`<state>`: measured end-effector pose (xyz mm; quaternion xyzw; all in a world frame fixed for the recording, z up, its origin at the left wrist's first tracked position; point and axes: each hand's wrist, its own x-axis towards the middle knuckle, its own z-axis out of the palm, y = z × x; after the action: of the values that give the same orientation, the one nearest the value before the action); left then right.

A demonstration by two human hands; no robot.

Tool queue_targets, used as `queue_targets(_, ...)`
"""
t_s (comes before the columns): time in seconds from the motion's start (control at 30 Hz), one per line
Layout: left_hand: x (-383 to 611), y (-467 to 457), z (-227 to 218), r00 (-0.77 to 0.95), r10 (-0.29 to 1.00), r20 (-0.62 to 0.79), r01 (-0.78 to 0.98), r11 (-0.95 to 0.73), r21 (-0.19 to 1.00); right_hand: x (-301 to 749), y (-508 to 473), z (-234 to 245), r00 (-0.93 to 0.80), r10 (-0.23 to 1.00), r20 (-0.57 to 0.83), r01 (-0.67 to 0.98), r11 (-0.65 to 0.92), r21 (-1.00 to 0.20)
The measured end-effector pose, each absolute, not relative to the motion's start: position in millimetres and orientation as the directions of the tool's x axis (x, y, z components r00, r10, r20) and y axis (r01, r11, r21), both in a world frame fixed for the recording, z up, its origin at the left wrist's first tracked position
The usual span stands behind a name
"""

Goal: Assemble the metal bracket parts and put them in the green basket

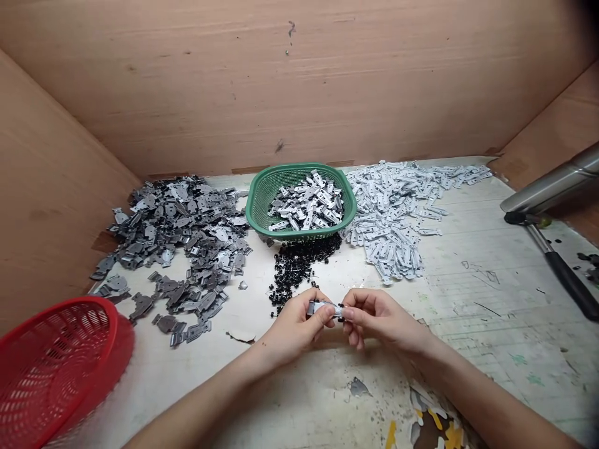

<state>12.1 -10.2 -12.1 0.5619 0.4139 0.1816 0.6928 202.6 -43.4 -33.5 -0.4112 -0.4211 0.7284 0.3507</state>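
Between the thumb and fingers of my left hand (299,318) is a flat silver metal clip (321,307), held level over the front of the table. My right hand (374,315) pinches a small black part (342,312) at the clip's right end. Just beyond the hands lies a pile of small black parts (299,265). Behind that pile, a green plastic basket (253,219) holds several metal clips. Dark grey metal plates (187,218) are heaped to the left, and pale silver metal strips (393,218) to the right.
A red plastic basket (103,362) stands at the front left. On the right lies a hammer with a black handle (573,285), beside a thick metal tube (552,184). Brown panels (299,87) wall in the back and sides. The tabletop covering is torn near the front.
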Motion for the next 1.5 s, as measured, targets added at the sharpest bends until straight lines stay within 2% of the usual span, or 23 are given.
queue_targets(0.17,11.7,-10.2,-13.4,0.559,0.746,-0.363,0.246,0.269,0.931,199.3,-44.5,-43.0,-0.457,0.824,-0.334,-0.196,-0.460,-0.866)
queue_targets(0.3,13.9,-11.8,-12.4,0.579,0.702,-0.415,0.168,0.395,0.903,198.5,-45.5,-40.4,-0.440,0.827,-0.350,-0.167,-0.459,-0.873)
queue_targets(0.37,13.8,-12.1,-11.5,0.594,0.658,-0.462,0.091,0.516,0.852,201.7,-45.5,-33.8,-0.416,0.851,-0.320,-0.102,-0.394,-0.914)
queue_targets(0.4,13.2,-12.0,-11.0,0.599,0.633,-0.491,0.048,0.584,0.811,204.1,-45.2,-29.7,-0.387,0.882,-0.268,-0.048,-0.309,-0.950)
queue_targets(0.47,11.8,-11.7,-10.5,0.605,0.581,-0.545,-0.029,0.700,0.714,209.0,-44.1,-22.0,-0.331,0.942,-0.062,0.107,-0.028,-0.994)
queue_targets(0.53,11.3,-11.8,-10.8,0.623,0.532,-0.574,-0.063,0.765,0.641,211.7,-42.8,-17.7,-0.334,0.920,0.207,0.263,0.302,-0.916)
queue_targets(0.6,13.1,-12.7,-11.6,0.643,0.505,-0.576,-0.053,0.779,0.624,210.8,-42.5,-17.9,-0.384,0.833,0.398,0.355,0.531,-0.769)
queue_targets(0.67,16.0,-12.9,-11.1,0.644,0.523,-0.558,-0.024,0.743,0.669,206.8,-44.5,-21.0,-0.402,0.777,0.485,0.406,0.626,-0.666)
queue_targets(0.73,15.8,-9.4,-6.3,0.603,0.600,-0.526,0.029,0.642,0.766,201.8,-48.3,-23.5,-0.376,0.776,0.507,0.442,0.631,-0.638)
queue_targets(0.8,7.7,0.6,4.5,0.515,0.737,-0.439,0.143,0.430,0.891,198.5,-50.9,-21.5,-0.338,0.785,0.519,0.460,0.619,-0.637)
queue_targets(0.83,-0.1,8.0,11.9,0.452,0.819,-0.354,0.238,0.272,0.932,198.4,-50.1,-17.8,-0.322,0.780,0.536,0.465,0.623,-0.629)
queue_targets(0.87,-10.4,16.3,20.1,0.385,0.887,-0.254,0.358,0.110,0.927,199.7,-47.0,-12.0,-0.309,0.764,0.567,0.471,0.641,-0.606)
queue_targets(0.93,-35.6,33.3,36.1,0.258,0.958,-0.124,0.626,-0.068,0.777,206.3,-31.6,5.7,-0.288,0.690,0.664,0.515,0.697,-0.500)
queue_targets(1.0,-60.8,46.9,46.9,0.145,0.985,-0.094,0.852,-0.076,0.518,215.8,-4.8,27.9,-0.250,0.590,0.768,0.620,0.707,-0.341)
queue_targets(1.03,-71.2,51.6,49.1,0.109,0.985,-0.136,0.926,-0.051,0.374,219.9,10.9,38.6,-0.221,0.565,0.795,0.688,0.668,-0.284)
queue_targets(1.07,-79.4,55.0,49.3,0.083,0.978,-0.191,0.967,-0.032,0.252,222.4,26.2,47.5,-0.175,0.575,0.799,0.755,0.599,-0.266)
queue_targets(1.13,-88.5,58.5,44.3,0.070,0.947,-0.314,0.993,-0.037,0.111,219.4,49.9,56.6,-0.113,0.655,0.747,0.847,0.457,-0.272)
queue_targets(1.2,-89.8,59.2,36.4,0.091,0.917,-0.389,0.994,-0.062,0.084,203.3,58.2,51.4,-0.170,0.785,0.596,0.842,0.430,-0.326)
queue_targets(1.27,-88.0,59.2,30.6,0.110,0.909,-0.402,0.992,-0.078,0.095,175.7,51.9,34.4,-0.334,0.861,0.384,0.773,0.483,-0.410)
queue_targets(1.33,-87.4,59.5,29.5,0.113,0.925,-0.362,0.991,-0.080,0.104,141.5,39.4,13.0,-0.531,0.816,0.230,0.736,0.578,-0.352)
queue_targets(1.37,-88.4,60.0,30.6,0.107,0.938,-0.329,0.992,-0.077,0.101,123.6,34.1,3.1,-0.608,0.770,0.192,0.723,0.637,-0.265)
queue_targets(1.5,-99.2,64.2,38.3,0.028,0.984,-0.178,0.998,-0.019,0.051,57.0,32.6,-22.1,-0.671,0.714,0.201,0.692,0.700,-0.178)
